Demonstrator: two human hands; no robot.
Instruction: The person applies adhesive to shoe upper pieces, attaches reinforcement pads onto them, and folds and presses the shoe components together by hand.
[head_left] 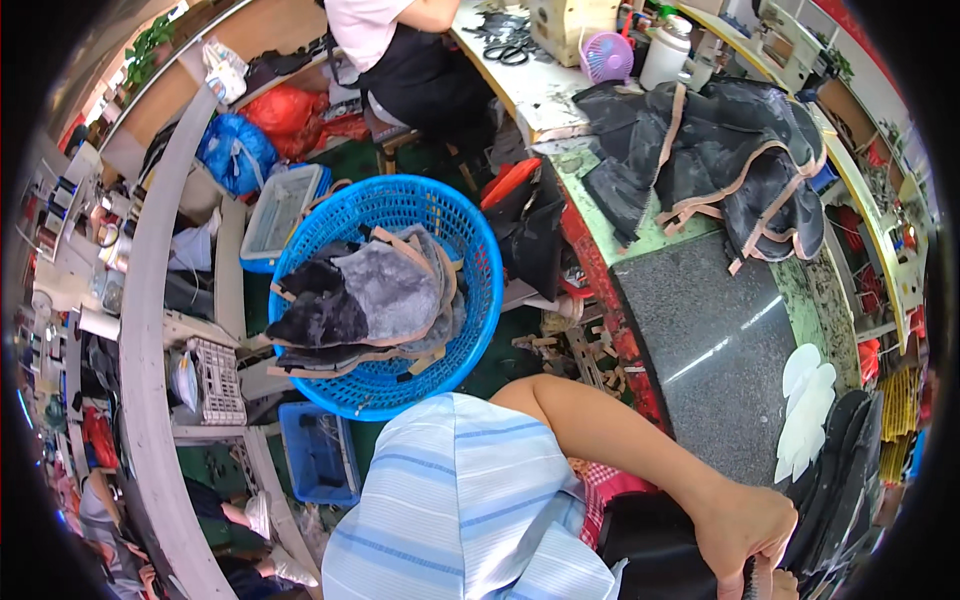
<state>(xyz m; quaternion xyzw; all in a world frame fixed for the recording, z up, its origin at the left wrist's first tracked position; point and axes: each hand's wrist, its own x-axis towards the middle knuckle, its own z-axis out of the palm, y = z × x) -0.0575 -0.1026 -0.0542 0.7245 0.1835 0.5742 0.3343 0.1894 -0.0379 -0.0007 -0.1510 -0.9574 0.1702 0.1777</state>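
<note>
We're apparently positioning a toothed strip (763, 579), left hand (743, 526) pinching it, right hand (786, 586) unreadable; steadiness likely needed next.

Dark slab (700, 400) offers passage; black pieces (735, 140) block beyond, white cutouts (806, 410) at right.

Basket (492, 275) left of workbench (687, 231).
In the basket, stacked fabric panels (390, 290); on the workbench, slab (695, 315) with heaped fabric panels (735, 140) beyond; cutouts (806, 410) at slab's right edge; left hand (742, 525) below.
</note>
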